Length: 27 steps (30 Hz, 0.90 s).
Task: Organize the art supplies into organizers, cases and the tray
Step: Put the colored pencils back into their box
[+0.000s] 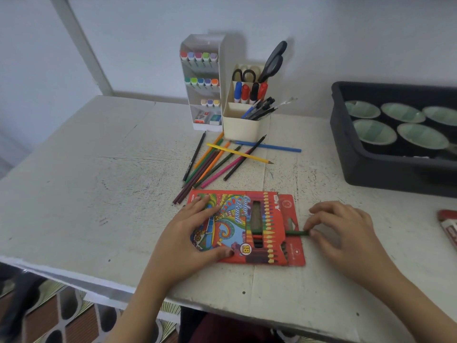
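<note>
A red colour-pencil case lies flat near the table's front edge, its flap open to the right. My left hand rests on its left half, fingers spread and thumb at the lower edge. My right hand pinches the end of a dark green pencil that sticks partly out of the case's open end. Several loose coloured pencils lie scattered behind the case.
A white marker organizer and a cream holder with scissors, markers and pens stand at the back. A black tray with green paint palettes sits at the right. A red item lies at the right edge.
</note>
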### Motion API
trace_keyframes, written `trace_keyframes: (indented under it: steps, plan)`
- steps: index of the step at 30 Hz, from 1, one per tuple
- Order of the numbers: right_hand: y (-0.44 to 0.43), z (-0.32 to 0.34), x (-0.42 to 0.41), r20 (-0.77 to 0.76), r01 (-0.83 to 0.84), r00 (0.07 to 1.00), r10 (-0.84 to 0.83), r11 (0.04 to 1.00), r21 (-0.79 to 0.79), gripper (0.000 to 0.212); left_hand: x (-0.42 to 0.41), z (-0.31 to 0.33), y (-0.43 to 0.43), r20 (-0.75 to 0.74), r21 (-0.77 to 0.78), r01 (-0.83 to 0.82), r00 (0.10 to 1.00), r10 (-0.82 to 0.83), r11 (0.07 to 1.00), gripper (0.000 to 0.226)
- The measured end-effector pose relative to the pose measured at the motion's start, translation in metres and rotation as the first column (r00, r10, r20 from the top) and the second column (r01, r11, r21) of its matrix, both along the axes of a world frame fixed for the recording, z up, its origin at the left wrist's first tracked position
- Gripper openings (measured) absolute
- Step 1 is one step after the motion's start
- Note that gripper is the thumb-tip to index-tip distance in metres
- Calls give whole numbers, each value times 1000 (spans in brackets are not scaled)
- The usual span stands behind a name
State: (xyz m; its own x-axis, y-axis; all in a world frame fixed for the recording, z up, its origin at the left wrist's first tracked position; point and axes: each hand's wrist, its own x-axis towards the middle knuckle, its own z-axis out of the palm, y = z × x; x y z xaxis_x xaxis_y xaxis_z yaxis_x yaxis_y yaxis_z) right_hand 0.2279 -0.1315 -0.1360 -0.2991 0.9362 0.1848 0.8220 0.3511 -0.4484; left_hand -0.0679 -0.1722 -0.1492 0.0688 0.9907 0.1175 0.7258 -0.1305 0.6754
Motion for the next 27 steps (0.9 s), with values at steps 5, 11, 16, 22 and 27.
trace_keyframes:
  steps: [5, 11, 16, 22, 27]
  plan:
    - [-1, -7, -21, -114, -38, 993, 40, 999, 21, 8, 0, 0, 0, -4, 5, -4, 1000, 4, 1000, 81]
    - [-6, -6, -20, -178, -3, 984, 2, 1000, -4, 12, 0, -1, 0, 2, 15, -4, 1000, 4, 1000, 82]
    - [-5, -3, -11, -126, -11, 992, 4, 999, -48, 10, 0, -1, 0, 3, 20, -2, 1000, 2, 1000, 83]
    - [0, -9, -22, -157, -44, 987, 37, 998, -42, 5, 0, 0, -1, 3, 15, 2, 1000, -2, 1000, 82]
    - [5, -8, -30, -172, -75, 983, 70, 997, -25, 7, 1, -1, -1, 7, 21, -13, 1000, 13, 1000, 80]
